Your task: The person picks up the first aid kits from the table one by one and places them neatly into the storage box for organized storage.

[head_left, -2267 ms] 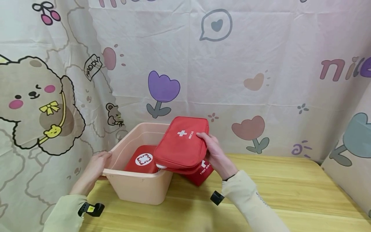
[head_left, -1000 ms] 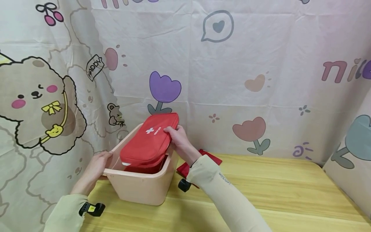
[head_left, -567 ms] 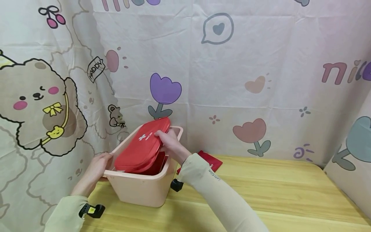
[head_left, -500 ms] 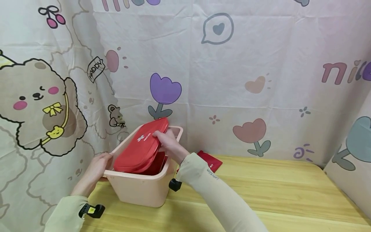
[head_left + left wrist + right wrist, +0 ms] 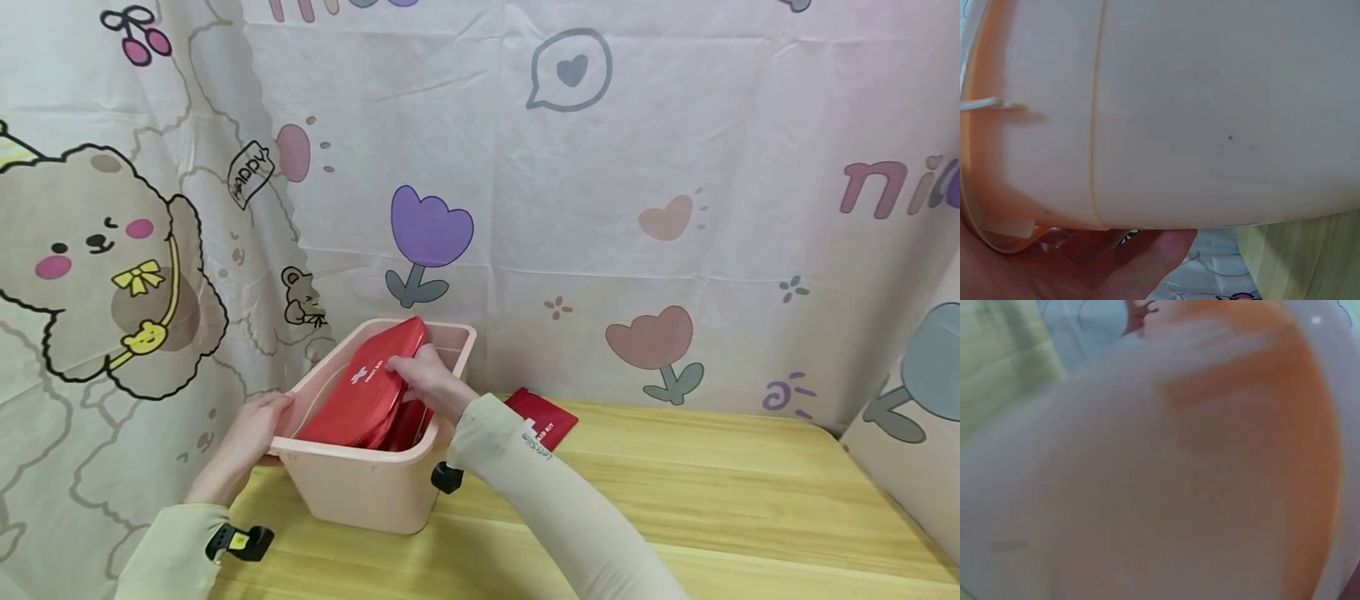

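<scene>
A soft red first aid bag with a white cross leans tilted inside a peach plastic bin. My right hand grips its right edge, thumb on top and the other fingers mostly hidden beneath. Under the bag, part of another red case shows. At the bin's left front corner, my left hand holds the rim. The left wrist view has that hand against the bin's outer wall. Only the bin's blurred outside fills most of the right wrist view.
A flat red first aid kit pouch lies on the wooden table right of the bin, partly behind my right sleeve. A printed cloth hangs close behind the bin and along the left side.
My right hand has carried the first aid bag left from beside the bin's rim, then lowered it inside, its tilt growing steeper. My left hand stays on the rim.
</scene>
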Motion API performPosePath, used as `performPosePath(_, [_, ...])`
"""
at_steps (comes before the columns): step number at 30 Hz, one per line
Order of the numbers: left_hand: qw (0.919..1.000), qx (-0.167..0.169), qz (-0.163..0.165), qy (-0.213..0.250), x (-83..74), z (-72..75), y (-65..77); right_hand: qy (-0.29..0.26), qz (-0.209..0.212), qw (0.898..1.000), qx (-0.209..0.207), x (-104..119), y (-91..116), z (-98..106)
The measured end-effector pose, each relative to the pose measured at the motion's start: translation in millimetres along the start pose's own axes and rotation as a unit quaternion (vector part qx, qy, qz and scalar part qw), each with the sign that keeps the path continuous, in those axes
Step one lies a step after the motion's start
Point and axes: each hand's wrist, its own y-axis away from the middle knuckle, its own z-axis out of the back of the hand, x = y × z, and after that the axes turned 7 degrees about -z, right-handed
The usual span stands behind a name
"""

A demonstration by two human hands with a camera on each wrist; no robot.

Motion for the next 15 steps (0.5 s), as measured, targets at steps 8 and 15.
performPosePath(8, [1.0, -0.002, 0.002, 0.0, -0.9, -0.5, 0.2, 0.271, 0.05, 0.958, -0.083, -1, 5, -1])
performPosePath(15, [1.0, -0.001, 0.004, 0.002, -2.0, -1.1, 0.3, 0.533, 0.143, 0.828, -0.103, 5, 16, -3])
